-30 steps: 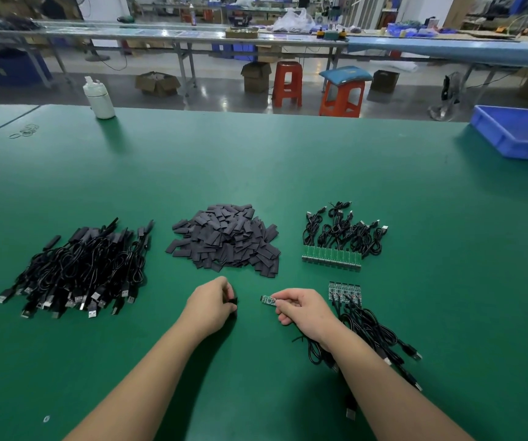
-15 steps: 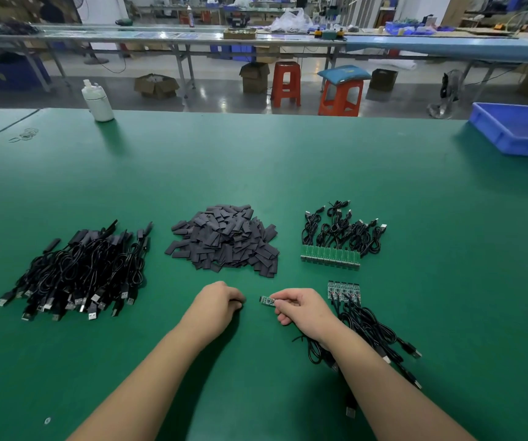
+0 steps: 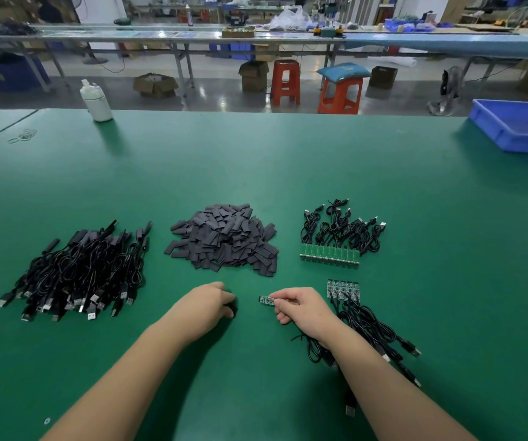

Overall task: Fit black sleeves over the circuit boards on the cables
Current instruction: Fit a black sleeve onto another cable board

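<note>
Right hand [image 3: 301,310] grip pinches circuit board [image 3: 266,299] — left hand [image 3: 207,305] grip curled, contents hidden.

Left hand [image 3: 207,302] fingers curled under, contents hidden.

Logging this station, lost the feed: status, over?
Right hand pinches a bare circuit board. Left hand curled on the mat, sleeve not visible in it. Sleeve pile just ahead, nothing between.
</note>
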### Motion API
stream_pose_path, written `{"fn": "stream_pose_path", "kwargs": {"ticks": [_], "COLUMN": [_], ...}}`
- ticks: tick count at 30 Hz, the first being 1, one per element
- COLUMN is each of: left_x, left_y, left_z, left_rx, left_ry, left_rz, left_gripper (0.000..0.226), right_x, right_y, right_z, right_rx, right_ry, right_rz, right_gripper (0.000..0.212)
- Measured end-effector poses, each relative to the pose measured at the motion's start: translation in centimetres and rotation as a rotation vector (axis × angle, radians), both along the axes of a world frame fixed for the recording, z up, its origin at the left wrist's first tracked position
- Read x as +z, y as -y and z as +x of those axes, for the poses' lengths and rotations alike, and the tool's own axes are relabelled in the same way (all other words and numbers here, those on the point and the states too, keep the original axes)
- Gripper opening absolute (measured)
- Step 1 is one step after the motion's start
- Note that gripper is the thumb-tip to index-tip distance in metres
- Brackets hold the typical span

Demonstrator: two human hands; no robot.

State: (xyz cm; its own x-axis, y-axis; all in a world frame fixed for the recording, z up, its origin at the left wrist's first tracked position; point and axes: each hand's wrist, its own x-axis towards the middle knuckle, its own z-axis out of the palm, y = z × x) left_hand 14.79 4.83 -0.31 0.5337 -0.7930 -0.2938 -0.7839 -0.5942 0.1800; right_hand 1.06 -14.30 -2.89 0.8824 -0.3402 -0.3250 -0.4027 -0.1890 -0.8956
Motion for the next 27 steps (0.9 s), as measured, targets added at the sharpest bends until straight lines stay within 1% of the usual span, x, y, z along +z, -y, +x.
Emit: {"fn": "stream_pose_path", "kwargs": {"ticks": [3, 6, 8, 11, 13, 18, 22, 27], "left_x": [-0.3, -0.6, -0.8, -1.2, -1.6, -2.4, -2.5, -3.1], "left_y": [-0.4, -0.8, -0.8, -0.2, 0.3, 0.9, 1.0, 1.0], "left_z": [0.1, -0.1, -0.5, -1.6, -2.4, -3.4, -3.7, -3.7], "left_rx": [0.001, 0.003, 0.02, 0.106, 0.152, 0.242, 0.288, 0.305], "left_ry": [-0.021, 0.021, 0.035, -0.067, -0.108, -0.136, -0.174, -0.171], "left_rz": [-0.074, -0.158, -0.289, -0.534, -0.615, -0.712, -0.778, -0.745], "left_gripper": [0.023, 0.024, 0.024, 0.02, 0.017, 0.012, 0.014, 0.023], "right_x": [0.1, 0.1, 0.2, 0.1, 0.0, -0.1, -0.3, -0.3], "right_y": [0.0, 0.0, 0.0, 0.0, 0.0, 0.2, 0.3, 0.2], "right_z": [0.0, -0.1, -0.1, -0.1, -0.1, -0.1, 0.0, 0.0], "right_rx": [0.001, 0.005, 0.015, 0.023, 0.027, 0.038, 0.03, 0.046], "right_ry": [0.003, 0.006, 0.005, 0.009, 0.009, 0.013, 0.02, 0.028], "right_rz": [0.003, 0.01, 0.014, 0.021, 0.02, 0.026, 0.045, 0.04], "right_gripper": [0.023, 0.023, 0.022, 0.022, 0.022, 0.022, 0.022, 0.02]}}
